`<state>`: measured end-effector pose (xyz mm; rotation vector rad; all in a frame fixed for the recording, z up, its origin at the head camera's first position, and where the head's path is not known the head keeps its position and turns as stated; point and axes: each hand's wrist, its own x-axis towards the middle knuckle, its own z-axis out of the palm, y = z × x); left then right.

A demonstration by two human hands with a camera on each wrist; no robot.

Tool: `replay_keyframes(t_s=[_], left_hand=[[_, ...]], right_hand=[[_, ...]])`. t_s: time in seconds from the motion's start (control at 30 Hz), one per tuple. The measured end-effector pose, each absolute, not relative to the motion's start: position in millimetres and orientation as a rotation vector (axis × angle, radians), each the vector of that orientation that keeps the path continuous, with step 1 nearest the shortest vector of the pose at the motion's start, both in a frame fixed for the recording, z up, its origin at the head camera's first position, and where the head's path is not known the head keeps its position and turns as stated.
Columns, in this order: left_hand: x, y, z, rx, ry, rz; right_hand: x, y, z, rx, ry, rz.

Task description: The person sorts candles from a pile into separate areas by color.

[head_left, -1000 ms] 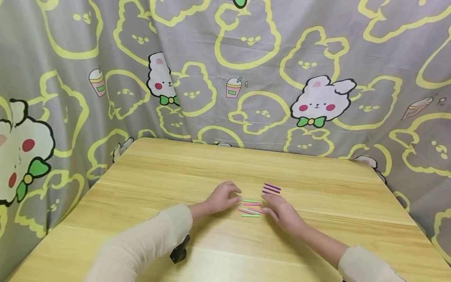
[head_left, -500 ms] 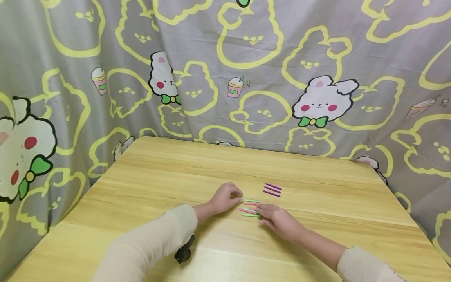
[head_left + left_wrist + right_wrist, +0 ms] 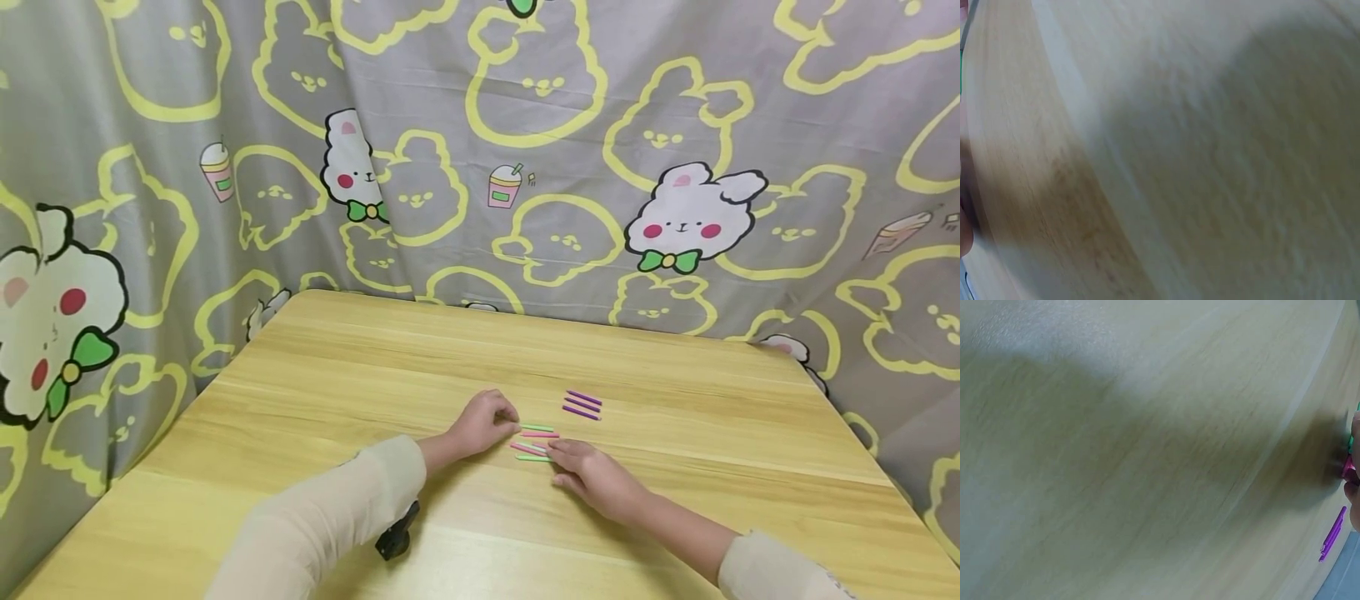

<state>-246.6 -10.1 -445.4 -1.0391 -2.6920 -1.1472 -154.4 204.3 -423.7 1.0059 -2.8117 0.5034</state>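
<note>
In the head view, a loose group of thin plastic sticks lies between my hands, among them a green stick, a pink stick and a lower green stick. My left hand rests at the left ends of the upper sticks, fingers loosely bent. The right hand rests its fingertips over the right ends of the lower sticks, its thumb held apart. Those ends are hidden. Behind it lie three purple sticks, side by side. The right wrist view catches fingers by a pink stick.
The wooden table spreads around the sticks. A black object is by the left sleeve, partly covered by it. A patterned grey curtain hangs behind the table. The left wrist view shows mostly tabletop.
My right hand has come down from beside the purple sticks onto the right ends of the pink and green ones, uncovering the purple ones. The left hand has hardly moved.
</note>
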Motion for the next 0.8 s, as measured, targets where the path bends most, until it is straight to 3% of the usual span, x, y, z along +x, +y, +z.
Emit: replay_keyframes(t_s=[0.8], left_hand=[[-240.2,-9.0,-440.5,-1.075,-2.756,-0.996]], right_hand=[[-152.9,203.7,-425.0,1.007,-2.793,0.494]])
